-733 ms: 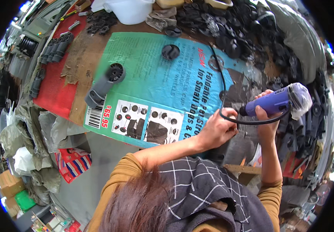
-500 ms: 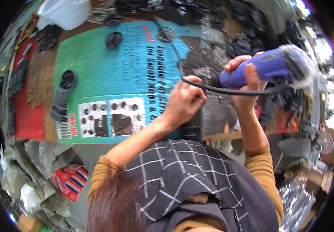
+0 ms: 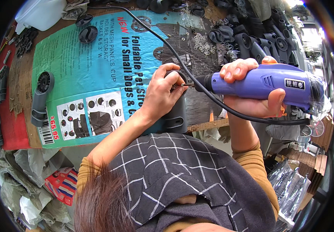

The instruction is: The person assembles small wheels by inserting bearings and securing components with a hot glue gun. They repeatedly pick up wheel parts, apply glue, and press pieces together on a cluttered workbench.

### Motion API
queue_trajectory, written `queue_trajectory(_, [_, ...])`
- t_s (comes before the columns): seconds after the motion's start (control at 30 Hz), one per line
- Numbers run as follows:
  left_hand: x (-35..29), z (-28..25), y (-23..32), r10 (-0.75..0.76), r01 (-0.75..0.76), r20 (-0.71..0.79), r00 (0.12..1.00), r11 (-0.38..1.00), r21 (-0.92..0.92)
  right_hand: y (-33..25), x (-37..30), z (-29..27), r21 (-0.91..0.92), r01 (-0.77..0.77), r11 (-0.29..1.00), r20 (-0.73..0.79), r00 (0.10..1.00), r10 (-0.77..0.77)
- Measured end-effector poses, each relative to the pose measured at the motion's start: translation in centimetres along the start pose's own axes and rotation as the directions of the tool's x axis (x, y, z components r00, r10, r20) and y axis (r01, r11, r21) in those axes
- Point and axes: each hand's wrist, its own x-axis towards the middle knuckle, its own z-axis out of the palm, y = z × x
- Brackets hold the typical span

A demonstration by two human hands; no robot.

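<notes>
My right hand (image 3: 250, 106) grips a purple electric screwdriver (image 3: 265, 79), held level with its bit (image 3: 189, 84) pointing left. At the bit's tip, the thumb and fingers of my left hand (image 3: 163, 91) are closed on a dark grey plastic part (image 3: 177, 114), which lies near the table's front edge. Whether a screw sits between bit and part is hidden by the fingertips. A black cord (image 3: 167, 45) loops from the screwdriver's back end, passes in front of its body and runs to the far left.
Printed cardboard (image 3: 74, 73) covers the tabletop. On it lie another grey plastic part (image 3: 41, 100) and a round black cap (image 3: 88, 34). Small metal rings (image 3: 203, 44) are scattered beyond my hands, beside piled black plastic parts (image 3: 260, 44). A white container (image 3: 39, 13) stands far left.
The screwdriver has come down and turned level, its bit now at my left fingertips. My left hand has closed in around the grey part. The whole view has shifted slightly.
</notes>
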Motion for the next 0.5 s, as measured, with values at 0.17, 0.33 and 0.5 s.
queue_trajectory(0.17, [0.01,0.0,-0.06,0.008,-0.008,0.006,1.0,1.0,0.015,0.05,-0.11,-0.16,-0.013,-0.001,1.0,0.007,1.0,0.001])
queue_trajectory(0.33, [0.06,-0.03,-0.08,0.032,-0.032,0.012,0.999,0.999,0.034,0.21,-0.05,-0.23,-0.029,0.017,0.999,0.042,0.999,-0.016])
queue_trajectory(0.5, [0.01,-0.14,-0.04,0.056,-0.057,0.014,0.998,0.996,0.064,-0.15,-0.29,0.33,-0.175,0.002,0.985,0.093,0.996,0.014])
